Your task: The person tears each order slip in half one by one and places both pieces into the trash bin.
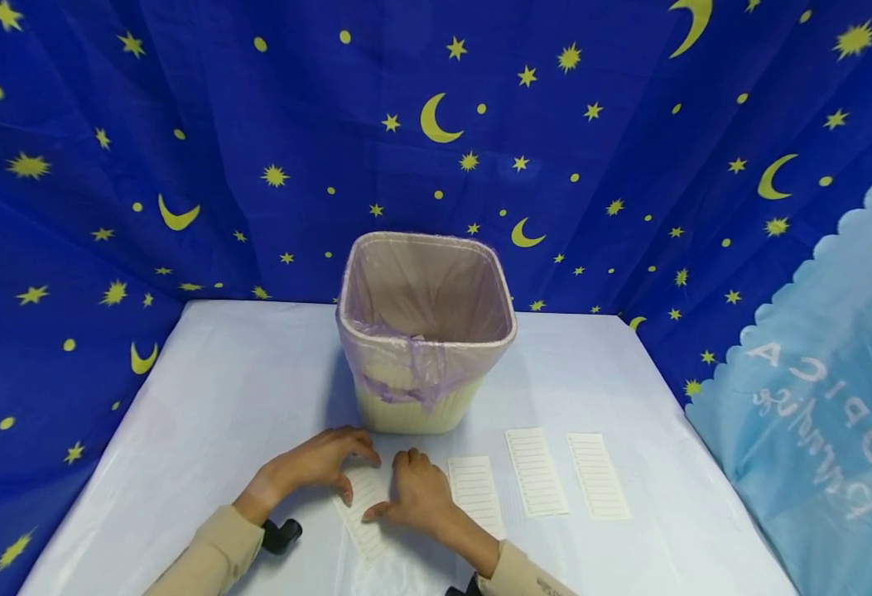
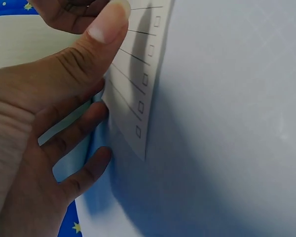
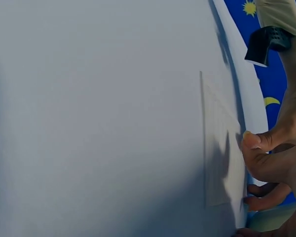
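A narrow paper slip (image 1: 367, 487), printed with ruled lines and small checkboxes, lies on the table between both hands. My left hand (image 1: 320, 459) spans its far left corner, thumb at the left edge and bent fingers near the top edge. Close up in the left wrist view, my left thumb (image 2: 84, 57) overlaps the slip (image 2: 138, 74), with the other fingers spread beside its edge. My right hand (image 1: 422, 495) stands on the slip's right side, its thumb reaching over the edge and its fingers loosely bent. The right wrist view shows the slip (image 3: 219, 153) near the fingertips.
Right of the hands lie three similar slips, the nearest (image 1: 476, 495) beside my right hand, then a middle slip (image 1: 536, 472) and a far right slip (image 1: 599, 476). A lined bin (image 1: 406, 414) stands just beyond the hands. Starry blue cloth (image 1: 294, 149) hangs behind the white table (image 1: 242, 364).
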{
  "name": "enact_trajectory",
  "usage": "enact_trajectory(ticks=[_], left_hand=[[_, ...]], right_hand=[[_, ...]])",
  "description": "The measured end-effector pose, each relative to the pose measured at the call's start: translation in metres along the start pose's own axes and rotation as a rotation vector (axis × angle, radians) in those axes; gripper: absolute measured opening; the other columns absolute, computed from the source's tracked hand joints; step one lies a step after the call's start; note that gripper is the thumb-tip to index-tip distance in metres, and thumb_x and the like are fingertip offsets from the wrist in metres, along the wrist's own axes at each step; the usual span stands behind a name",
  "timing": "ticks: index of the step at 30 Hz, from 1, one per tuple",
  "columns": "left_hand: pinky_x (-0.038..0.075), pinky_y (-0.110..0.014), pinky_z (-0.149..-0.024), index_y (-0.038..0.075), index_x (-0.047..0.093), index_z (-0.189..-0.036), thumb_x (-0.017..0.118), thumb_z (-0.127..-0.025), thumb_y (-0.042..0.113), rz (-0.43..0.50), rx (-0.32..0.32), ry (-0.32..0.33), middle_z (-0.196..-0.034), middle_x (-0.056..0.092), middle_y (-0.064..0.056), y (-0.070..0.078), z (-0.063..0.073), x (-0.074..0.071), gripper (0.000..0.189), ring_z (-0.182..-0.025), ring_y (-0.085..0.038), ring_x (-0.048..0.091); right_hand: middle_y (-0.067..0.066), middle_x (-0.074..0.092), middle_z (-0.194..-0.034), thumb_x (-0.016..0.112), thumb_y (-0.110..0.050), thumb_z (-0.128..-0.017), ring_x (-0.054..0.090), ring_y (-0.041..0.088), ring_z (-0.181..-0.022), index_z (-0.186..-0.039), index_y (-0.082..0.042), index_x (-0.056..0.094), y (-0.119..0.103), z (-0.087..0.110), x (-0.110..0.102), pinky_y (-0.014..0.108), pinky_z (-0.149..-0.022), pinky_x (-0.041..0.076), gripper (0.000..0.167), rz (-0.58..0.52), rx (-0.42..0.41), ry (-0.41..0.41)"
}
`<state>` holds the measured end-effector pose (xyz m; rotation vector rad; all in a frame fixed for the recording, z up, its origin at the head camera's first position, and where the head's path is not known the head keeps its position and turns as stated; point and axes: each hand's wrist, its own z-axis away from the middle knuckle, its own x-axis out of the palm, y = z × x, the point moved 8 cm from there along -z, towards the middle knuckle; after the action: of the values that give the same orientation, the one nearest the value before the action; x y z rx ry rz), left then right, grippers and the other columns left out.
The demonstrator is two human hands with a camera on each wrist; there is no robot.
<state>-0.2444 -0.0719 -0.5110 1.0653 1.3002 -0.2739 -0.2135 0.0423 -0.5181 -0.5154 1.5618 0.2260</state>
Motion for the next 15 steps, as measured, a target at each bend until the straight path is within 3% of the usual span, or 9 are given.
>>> enact_trajectory(ticks=[9, 15], left_hand=[[0.047, -0.033, -0.089, 0.018, 0.071, -0.107, 0.088, -0.052, 0.03, -0.032, 0.044, 0.031, -0.104, 0.063, 0.004, 0.0007, -0.0008, 0.0045, 0.059, -0.097, -0.014, 0.056], [0.045, -0.031, -0.08, 0.021, 0.068, -0.102, 0.089, -0.052, 0.03, -0.035, 0.03, 0.028, -0.1, 0.061, 0.007, 0.0018, 0.001, 0.005, 0.054, -0.089, -0.011, 0.052]], right_hand=[[0.004, 0.055, -0.081, 0.079, -0.068, -0.055, 0.05, 0.012, -0.067, -0.098, -0.004, 0.06, 0.0, 0.0012, 0.0065, 0.019, -0.052, 0.039, 0.08, 0.053, 0.006, 0.023], [0.003, 0.055, -0.081, 0.08, -0.066, -0.055, 0.049, 0.012, -0.066, -0.096, -0.006, 0.059, -0.0008, 0.0014, 0.0053, 0.017, -0.052, 0.038, 0.076, 0.053, -0.005, 0.035]])
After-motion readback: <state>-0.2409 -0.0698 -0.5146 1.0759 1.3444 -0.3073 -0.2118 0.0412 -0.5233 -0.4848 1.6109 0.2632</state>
